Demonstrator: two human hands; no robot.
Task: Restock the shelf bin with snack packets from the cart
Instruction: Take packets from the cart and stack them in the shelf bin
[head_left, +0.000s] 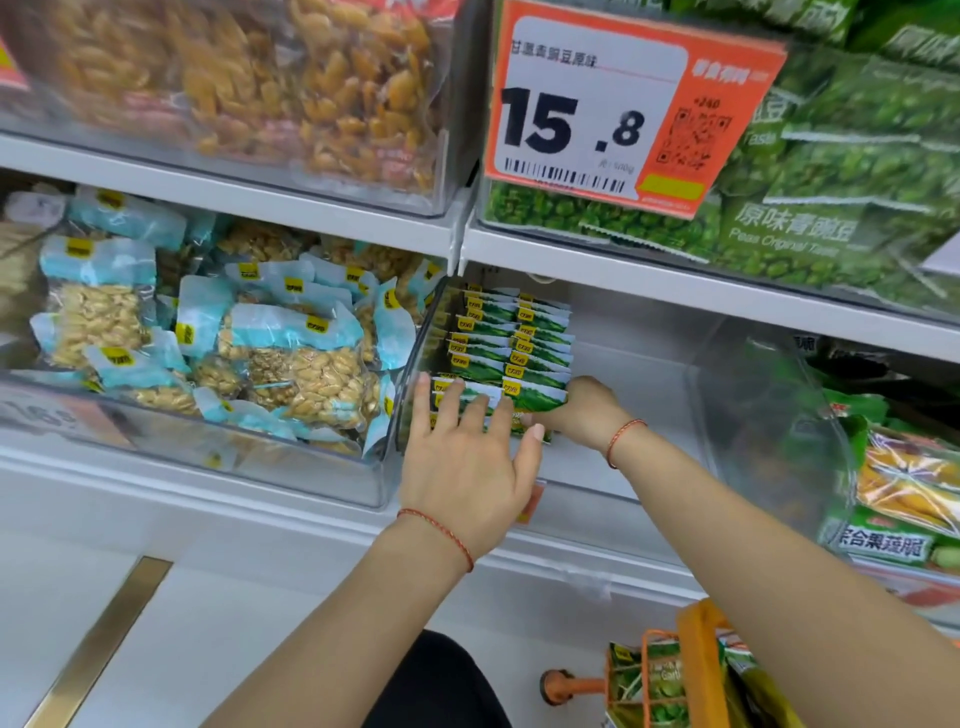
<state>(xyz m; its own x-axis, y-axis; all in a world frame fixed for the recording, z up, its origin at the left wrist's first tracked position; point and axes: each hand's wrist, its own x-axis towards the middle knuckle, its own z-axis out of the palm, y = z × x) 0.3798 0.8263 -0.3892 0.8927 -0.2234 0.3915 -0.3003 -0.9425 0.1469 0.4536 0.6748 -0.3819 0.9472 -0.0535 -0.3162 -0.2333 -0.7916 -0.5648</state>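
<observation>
Fingers (501, 415) of our left hand (465, 467) spread against stacked green packets (511, 348) in the bin (597, 483); our right hand (587, 408) grips 1 packet (537, 397).

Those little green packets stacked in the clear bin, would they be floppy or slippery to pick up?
Probably light and slightly floppy: the green packets look like thin sealed pouches. Their glossy film suggests they could slide over each other, which may be why the left hand lies flat against the stack while the right hand steadies its side. They stand in neat rows, so likely apt to topple.
</observation>
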